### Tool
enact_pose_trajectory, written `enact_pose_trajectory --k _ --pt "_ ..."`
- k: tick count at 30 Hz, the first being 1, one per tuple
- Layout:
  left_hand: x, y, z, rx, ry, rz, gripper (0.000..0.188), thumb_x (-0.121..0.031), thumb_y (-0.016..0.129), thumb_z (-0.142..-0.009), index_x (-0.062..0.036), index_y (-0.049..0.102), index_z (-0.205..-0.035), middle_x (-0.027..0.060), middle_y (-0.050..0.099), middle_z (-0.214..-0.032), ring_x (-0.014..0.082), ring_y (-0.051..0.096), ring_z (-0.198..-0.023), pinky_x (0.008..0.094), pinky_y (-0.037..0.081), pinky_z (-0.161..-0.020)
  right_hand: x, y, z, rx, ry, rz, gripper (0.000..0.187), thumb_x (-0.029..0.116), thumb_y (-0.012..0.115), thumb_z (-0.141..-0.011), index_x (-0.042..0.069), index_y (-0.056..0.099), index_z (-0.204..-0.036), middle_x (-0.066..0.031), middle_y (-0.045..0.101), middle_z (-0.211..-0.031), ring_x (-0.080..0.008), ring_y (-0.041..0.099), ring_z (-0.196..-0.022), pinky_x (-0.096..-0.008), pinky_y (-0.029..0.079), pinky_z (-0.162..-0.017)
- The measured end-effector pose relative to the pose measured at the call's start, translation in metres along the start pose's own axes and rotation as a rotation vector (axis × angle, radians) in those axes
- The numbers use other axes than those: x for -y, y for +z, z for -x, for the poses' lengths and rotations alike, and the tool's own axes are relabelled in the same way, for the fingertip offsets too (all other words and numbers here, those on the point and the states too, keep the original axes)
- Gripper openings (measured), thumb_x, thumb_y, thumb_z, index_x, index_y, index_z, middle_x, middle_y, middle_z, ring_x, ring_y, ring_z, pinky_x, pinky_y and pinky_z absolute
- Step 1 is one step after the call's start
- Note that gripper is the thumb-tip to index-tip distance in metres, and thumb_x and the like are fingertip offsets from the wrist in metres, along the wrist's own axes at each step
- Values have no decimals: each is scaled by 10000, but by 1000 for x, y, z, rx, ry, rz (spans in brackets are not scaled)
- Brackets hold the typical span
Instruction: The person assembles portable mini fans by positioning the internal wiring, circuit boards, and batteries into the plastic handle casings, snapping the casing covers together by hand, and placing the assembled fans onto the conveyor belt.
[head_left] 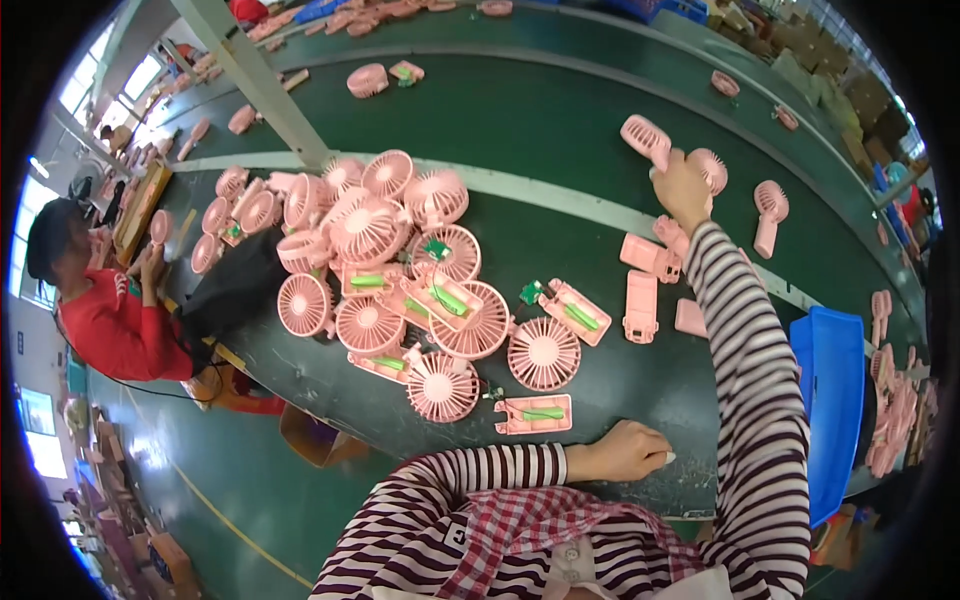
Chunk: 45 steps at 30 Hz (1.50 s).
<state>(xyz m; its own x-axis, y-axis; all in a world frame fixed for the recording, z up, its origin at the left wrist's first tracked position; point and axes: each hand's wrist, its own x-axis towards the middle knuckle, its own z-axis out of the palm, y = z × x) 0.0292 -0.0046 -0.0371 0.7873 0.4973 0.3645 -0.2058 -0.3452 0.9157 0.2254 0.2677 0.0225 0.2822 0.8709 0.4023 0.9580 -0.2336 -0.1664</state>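
Note:
Out over the far edge of the table, my right hand (683, 190) is closed at the handle of a pink handheld fan (645, 138). A second pink fan head (709, 170) shows just beside its fingers. My left hand (622, 451) rests near the table's front edge with its fingers curled; a small white bit shows at the fingertips, and what they hold, if anything, is hidden. Ahead of it lies an open pink handle shell (533, 414) with a green battery. Left of centre is a heap of pink fan heads (370, 230), some with handle shells, green batteries and small green circuit boards.
Several pink handle covers (641, 305) lie under my right forearm. A blue bin (828, 410) stands at the right. Beyond the table runs a green conveyor (520, 110) carrying scattered fans. A metal post (250, 80) rises at the far left. A co-worker in red (125, 325) sits at the left.

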Motion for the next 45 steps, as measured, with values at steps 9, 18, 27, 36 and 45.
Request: enact_pose_trajectory --k 9,18,27,36,45 --pt "8 -12 -7 37 7 -51 111 -103 579 -754 -4 630 -767 143 607 -700 310 587 -608 387 477 -560 51 7 15 -13 -166 -91 522 305 610 -759 -3 474 -1158 -197 510 -1090 -374 507 -1000 -434 413 -860" --pt "-1 -5 1 5 125 -172 141 -142 591 -748 -14 606 -692 134 607 -710 304 592 -641 391 472 -592 105 -68 180 170 -412 -634 393 163 597 -749 -31 506 -1078 -194 510 -1070 -359 488 -970 -404 413 -837" --pt "-13 8 13 127 212 -208 292 -163 559 -700 -36 621 -956 170 600 -950 356 540 -910 443 413 -822 115 -82 226 362 -629 -414 780 288 694 -571 -21 399 -1223 -239 389 -1240 -384 424 -1104 -434 367 -922" --pt "-20 -3 20 279 140 -260 165 -173 592 -703 -28 640 -764 128 610 -718 316 577 -691 422 446 -627 76 -93 242 346 -175 -1125 687 276 685 -647 -15 435 -1217 -148 485 -1188 -239 493 -1090 -330 385 -919" --pt "-45 -22 38 188 120 -193 77 -85 600 -727 -13 618 -746 98 564 -632 251 572 -592 350 450 -517 -27 -121 311 364 661 -2392 680 465 549 -796 55 360 -1304 -194 415 -1290 -423 428 -1149 -589 413 -877"
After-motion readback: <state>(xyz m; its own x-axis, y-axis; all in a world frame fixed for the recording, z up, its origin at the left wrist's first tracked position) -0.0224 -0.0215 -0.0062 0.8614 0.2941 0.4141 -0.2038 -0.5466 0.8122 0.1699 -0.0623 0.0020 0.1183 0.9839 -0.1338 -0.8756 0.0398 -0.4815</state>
